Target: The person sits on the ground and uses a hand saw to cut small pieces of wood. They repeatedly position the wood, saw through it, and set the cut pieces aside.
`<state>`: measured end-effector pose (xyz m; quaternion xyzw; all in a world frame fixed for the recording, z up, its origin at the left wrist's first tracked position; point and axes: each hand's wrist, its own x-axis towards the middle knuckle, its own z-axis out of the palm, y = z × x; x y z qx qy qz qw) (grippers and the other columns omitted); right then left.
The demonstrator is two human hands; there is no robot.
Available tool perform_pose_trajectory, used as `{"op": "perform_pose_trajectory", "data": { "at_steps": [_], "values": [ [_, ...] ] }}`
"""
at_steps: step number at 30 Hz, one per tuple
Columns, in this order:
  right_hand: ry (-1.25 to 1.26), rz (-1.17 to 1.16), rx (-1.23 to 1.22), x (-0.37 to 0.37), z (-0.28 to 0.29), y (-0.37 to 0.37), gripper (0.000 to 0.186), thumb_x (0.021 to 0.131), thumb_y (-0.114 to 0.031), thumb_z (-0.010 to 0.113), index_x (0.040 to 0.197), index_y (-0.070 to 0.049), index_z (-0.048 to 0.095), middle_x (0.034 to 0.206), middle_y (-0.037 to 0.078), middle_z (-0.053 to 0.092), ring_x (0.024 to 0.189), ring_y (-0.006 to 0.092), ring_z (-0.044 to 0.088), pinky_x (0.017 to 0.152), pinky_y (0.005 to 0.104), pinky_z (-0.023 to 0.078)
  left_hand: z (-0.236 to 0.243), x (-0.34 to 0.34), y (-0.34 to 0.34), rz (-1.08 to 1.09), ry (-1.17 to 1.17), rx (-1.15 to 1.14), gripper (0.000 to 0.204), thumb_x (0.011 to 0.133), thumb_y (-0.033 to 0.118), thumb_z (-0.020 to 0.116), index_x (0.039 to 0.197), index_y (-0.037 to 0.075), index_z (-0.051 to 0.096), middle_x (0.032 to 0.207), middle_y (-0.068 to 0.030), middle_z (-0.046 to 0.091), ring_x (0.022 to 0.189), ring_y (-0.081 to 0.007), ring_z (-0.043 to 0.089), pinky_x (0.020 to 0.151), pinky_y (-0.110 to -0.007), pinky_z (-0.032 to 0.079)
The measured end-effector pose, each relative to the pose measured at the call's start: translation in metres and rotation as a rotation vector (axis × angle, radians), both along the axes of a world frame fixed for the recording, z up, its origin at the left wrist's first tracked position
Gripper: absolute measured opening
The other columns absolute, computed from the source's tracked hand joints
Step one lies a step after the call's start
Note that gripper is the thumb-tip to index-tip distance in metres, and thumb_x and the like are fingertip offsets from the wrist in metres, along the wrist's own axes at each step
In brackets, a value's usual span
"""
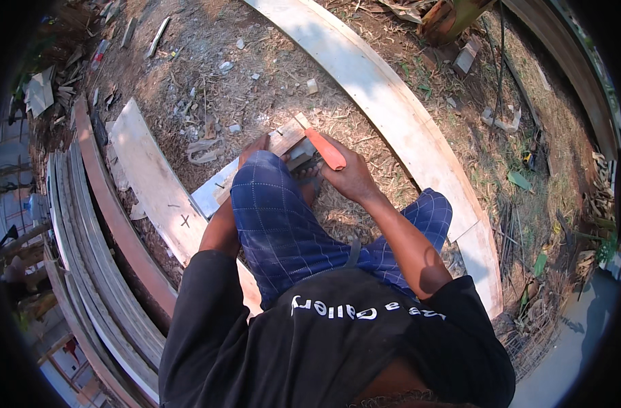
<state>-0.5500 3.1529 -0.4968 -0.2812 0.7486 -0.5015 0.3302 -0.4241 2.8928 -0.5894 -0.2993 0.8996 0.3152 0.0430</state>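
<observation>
My right hand (pixel 349 175) is wrapped round a tool with an orange handle (pixel 326 149). The tool's narrow end points up and left, over the end of a short piece of wood (pixel 285 138); I cannot make out its kind. Dark nails (pixel 280 132) stick out of that wood. My left hand (pixel 256 145) grips the wood from the left side, partly hidden behind my raised left knee. Below the wood, between my legs, lie small grey and brown pieces I cannot tell apart.
A long pale board (pixel 385 102) curves past on the right. To the left lie a marked board (pixel 154 177), a reddish-brown plank (pixel 120 204) and a stack of long grey boards (pixel 96 258). Wood scraps and shavings (pixel 222 88) litter the ground ahead.
</observation>
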Motion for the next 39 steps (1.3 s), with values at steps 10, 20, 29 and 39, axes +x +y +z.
{"op": "perform_pose_trajectory", "data": {
  "at_steps": [10,20,29,39],
  "values": [
    [0.049,0.024,0.194,0.053,0.094,0.138,0.068,0.088,-0.005,0.074,0.152,-0.004,0.051,0.135,0.023,0.068,0.124,0.0339,0.067,0.102,0.0378,0.056,0.004,0.008,0.005,-0.006,-0.022,-0.139,0.075,0.075,0.044,0.089,0.128,-0.001,0.06,0.11,-0.024,0.072,0.112,-0.0393,0.068,0.103,-0.047,0.049],
    [-0.008,0.006,0.035,0.025,0.048,0.072,0.064,0.088,-0.012,0.073,0.15,-0.01,0.055,0.133,0.02,0.069,0.121,0.0352,0.069,0.1,0.04,0.055,0.013,0.003,0.003,0.073,-0.101,-0.04,0.084,0.075,0.046,0.088,0.14,0.002,0.056,0.128,-0.0226,0.069,0.124,-0.039,0.064,0.11,-0.047,0.047],
    [0.04,-0.021,0.039,0.025,0.04,0.088,0.065,0.088,-0.008,0.069,0.151,-0.01,0.054,0.136,0.021,0.068,0.122,0.0266,0.069,0.103,0.0372,0.053,0.019,0.001,0.013,0.05,-0.102,-0.041,0.08,0.073,0.046,0.089,0.134,0.003,0.062,0.125,-0.0226,0.071,0.123,-0.036,0.066,0.113,-0.045,0.044],
    [0.0,0.02,0.071,0.034,0.06,0.115,0.065,0.09,-0.012,0.071,0.152,-0.007,0.052,0.14,0.02,0.066,0.128,0.0306,0.066,0.107,0.0387,0.051,-0.031,0.012,-0.011,-0.029,-0.078,-0.117,0.089,0.075,0.051,0.087,0.141,-0.001,0.057,0.131,-0.0238,0.068,0.127,-0.0371,0.064,0.114,-0.046,0.044]
  ]
}}
